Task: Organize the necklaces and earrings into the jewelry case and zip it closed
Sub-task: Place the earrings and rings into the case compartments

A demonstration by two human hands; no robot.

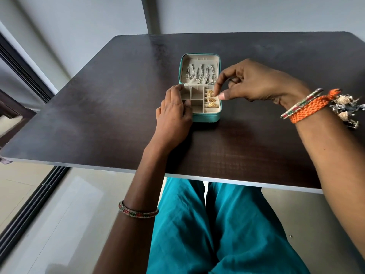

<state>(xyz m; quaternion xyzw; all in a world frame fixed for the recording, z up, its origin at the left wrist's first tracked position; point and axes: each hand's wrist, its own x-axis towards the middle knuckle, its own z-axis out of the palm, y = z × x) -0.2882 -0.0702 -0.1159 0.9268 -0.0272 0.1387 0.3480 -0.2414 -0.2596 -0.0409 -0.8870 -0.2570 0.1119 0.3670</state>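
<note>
Open teal jewelry case (pixel 205 117), necklaces (pixel 199 74), gold earrings (pixel 211 99) inside

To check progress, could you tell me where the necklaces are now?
In the head view, the necklaces hang inside the case's raised lid, behind the earrings, left of the right hand.

Plain domestic room, likely a home.
Dark wood-grain tabletop (pixel 118 99) against bare grey walls (pixel 88 20); glossy pale floor tiles (pixel 65 204); dark sliding-door track (pixel 33 210) along the left.
</note>
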